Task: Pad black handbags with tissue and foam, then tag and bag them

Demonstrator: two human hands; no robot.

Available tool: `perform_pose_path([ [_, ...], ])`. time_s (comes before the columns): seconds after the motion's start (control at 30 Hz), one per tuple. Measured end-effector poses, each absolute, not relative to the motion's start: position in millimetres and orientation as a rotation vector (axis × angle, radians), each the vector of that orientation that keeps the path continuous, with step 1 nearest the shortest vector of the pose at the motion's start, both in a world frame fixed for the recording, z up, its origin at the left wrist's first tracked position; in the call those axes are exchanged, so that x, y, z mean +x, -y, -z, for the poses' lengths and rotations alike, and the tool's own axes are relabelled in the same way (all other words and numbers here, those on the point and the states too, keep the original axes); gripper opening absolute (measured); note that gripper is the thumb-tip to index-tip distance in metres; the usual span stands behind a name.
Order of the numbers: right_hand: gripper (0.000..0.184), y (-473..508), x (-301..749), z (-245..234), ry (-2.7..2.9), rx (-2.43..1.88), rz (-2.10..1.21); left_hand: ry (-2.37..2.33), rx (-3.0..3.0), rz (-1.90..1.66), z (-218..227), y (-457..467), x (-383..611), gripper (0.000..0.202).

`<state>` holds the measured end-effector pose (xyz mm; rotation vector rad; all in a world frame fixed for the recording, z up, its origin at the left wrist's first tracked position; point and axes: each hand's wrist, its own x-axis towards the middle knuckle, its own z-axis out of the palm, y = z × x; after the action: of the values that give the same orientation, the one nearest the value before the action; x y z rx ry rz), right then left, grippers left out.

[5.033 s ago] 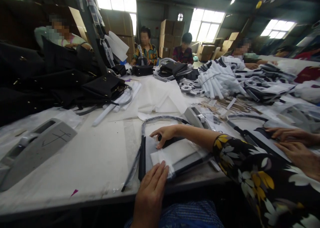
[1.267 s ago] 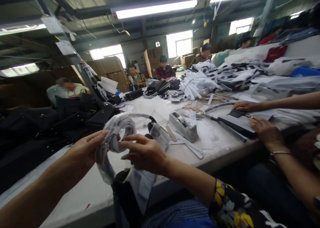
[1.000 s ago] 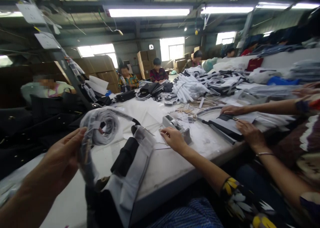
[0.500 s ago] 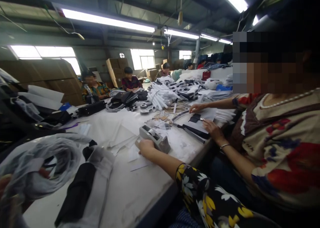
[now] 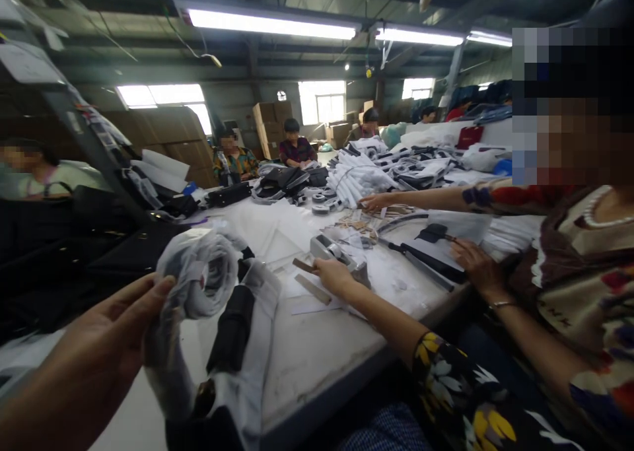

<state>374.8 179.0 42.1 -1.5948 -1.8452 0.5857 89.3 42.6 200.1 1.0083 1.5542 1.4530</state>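
My left hand holds up a coiled strap wrapped in white tissue, with its fingers around the coil. A black bag part in white wrapping hangs below the coil over the table edge. My right hand reaches out to the grey tape dispenser in the middle of the table and pinches a brown strip of tape at its front.
A person at my right presses a flat black piece on the white table. Piles of white wrapped straps and black bags lie further back. Several people sit at the far end. Black bags are stacked at left.
My right hand let go of the wrapped coil and went to the tape dispenser, where it now pulls out a strip. My left hand keeps the coil raised.
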Motion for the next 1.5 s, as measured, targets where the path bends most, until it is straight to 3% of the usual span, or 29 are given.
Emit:
perform_pose_path([
  [0.13, 0.018, -166, 377, -63, 1.879, -1.336, -0.662, -1.418, 1.001, -1.368, -207, -38, 97, 0.059],
  [0.27, 0.033, -136, 363, -101, 1.741, -0.95, -1.065, -1.35, 1.073, -1.395, -205, -38, 98, 0.05],
  [0.43, 0.034, -100, 347, -141, 1.83, -0.74, -1.339, -1.321, 1.237, -1.381, -206, -34, 101, 0.045],
  [0.67, 0.033, -103, 307, -155, 1.772, -0.681, -1.214, -1.36, 1.473, -1.296, -212, -26, 116, 0.049],
  [1.03, 0.024, -92, 298, -189, 1.262, -0.391, -1.994, -1.573, 1.491, -1.163, -227, -25, 116, 0.064],
  [1.33, 0.04, -88, 293, -194, 1.359, -0.525, -1.801, -1.432, 1.77, -1.287, -224, -26, 120, 0.045],
  [1.4, 0.039, -88, 290, -195, 1.343, -0.559, -1.773, -1.405, 1.673, -1.337, -221, -27, 121, 0.054],
  [1.5, 0.037, -90, 289, -195, 1.351, -0.557, -1.771, -1.335, 1.437, -1.44, -218, -28, 123, 0.095],
])
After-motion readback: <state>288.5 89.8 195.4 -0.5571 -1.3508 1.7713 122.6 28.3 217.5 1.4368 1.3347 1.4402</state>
